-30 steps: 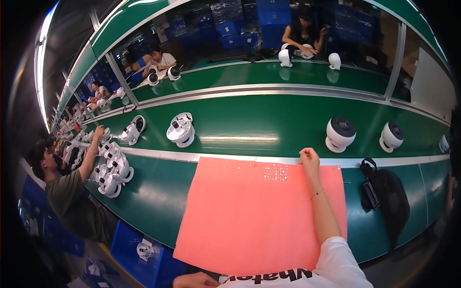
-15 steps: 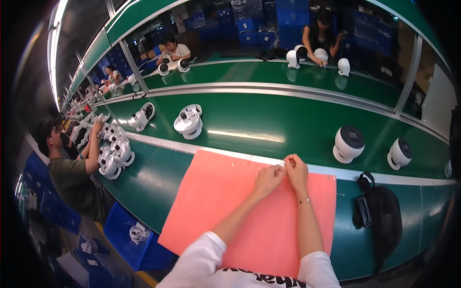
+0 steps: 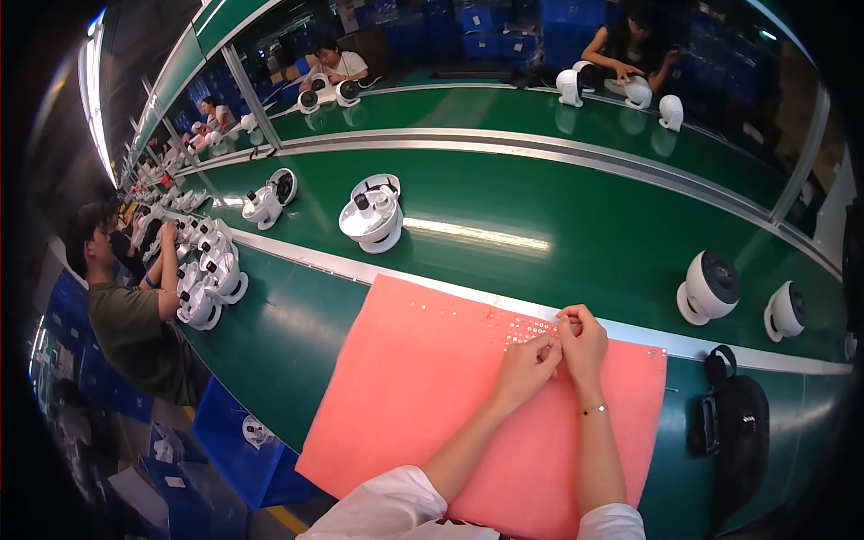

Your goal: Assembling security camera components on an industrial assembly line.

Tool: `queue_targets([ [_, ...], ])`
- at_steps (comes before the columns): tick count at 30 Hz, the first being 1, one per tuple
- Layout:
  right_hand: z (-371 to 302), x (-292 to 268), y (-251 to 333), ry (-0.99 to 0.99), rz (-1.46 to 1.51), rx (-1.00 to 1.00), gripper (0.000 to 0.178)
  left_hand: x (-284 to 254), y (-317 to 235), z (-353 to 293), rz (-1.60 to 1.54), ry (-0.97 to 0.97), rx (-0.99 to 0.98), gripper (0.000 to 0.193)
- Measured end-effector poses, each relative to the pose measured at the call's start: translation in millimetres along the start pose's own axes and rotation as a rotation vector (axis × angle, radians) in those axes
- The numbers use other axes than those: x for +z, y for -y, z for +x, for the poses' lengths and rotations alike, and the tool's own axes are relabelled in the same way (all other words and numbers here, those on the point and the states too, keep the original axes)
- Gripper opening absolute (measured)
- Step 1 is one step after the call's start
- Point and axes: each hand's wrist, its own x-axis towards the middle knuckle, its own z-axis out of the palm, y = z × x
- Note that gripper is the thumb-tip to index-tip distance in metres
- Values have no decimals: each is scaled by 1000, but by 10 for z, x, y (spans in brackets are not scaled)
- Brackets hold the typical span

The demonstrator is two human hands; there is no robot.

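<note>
While left hand slants rightward, right hand curled.

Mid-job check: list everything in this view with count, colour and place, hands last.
Mat: one, pink, on near bench
Small pieces: many, shiny, mat's far part
Near bench: one, green, under mat
Middle counter: one, green, beyond mat
Opened devices: two, white and black, middle counter's left
Round devices: at least two, white and black, middle counter's right
Device cluster: several, white and black, bench's left
Bag: one, black, right of mat
Bin: at least one, blue, lower left
Co-workers: at least four, left and across
Left hand: one, bare, over mat
Right hand: one, bare, beside left
</note>
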Motion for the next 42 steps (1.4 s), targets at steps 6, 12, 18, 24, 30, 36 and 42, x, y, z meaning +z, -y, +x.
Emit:
queue_targets([
  [6, -32, 22, -56, 17, 62, -30, 8, 44, 90, 10, -13, -18, 10, 19],
  [12, -34, -8, -75, 68, 139, -41, 9, 103, 185, 26, 156, -45, 38, 20],
  [18, -29, -20, -145, 89, 179, -72, 8, 120, 169, 82, 221, -69, 106, 22],
  [24, -32, -148, -114, 104, 281, -76, 9, 153, 149, 186, 219, 37, 76, 24],
  [30, -11, -88, -179, 103, 269, -160, 11, 105, 147, 163, 116, 46, 27, 25],
  [36, 2, -50, -285, 119, 121, -223, 10, -169, 176, 502, -485, -379, -21, 36],
  [42, -84, 28, -159, 112, -42, -260, 8, -1259, 668, 1307, -911, -878, -129, 87],
])
